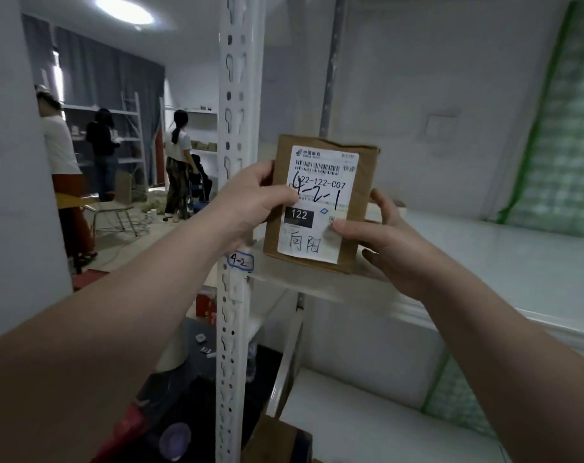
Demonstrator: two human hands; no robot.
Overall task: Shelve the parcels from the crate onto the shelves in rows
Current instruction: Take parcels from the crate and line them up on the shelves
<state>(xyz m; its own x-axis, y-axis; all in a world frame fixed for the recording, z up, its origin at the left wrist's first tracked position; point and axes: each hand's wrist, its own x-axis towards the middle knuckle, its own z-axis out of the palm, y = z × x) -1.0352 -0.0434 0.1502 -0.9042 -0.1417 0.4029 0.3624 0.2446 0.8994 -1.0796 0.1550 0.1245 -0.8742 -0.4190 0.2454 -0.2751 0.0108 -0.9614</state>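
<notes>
Presently the left hand and right hand both grasp a small brown cardboard parcel with a white shipping label, held upright at the white metal shelf, left end. Placement step in hand; whether its base touches cannot be told. Next: seat it beside the perforated white upright post, label outward, then release

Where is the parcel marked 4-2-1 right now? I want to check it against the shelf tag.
The parcel stands upright at the shelf's left end, held between left hand and right hand, just right of the upright post's 4-2 tag.
</notes>
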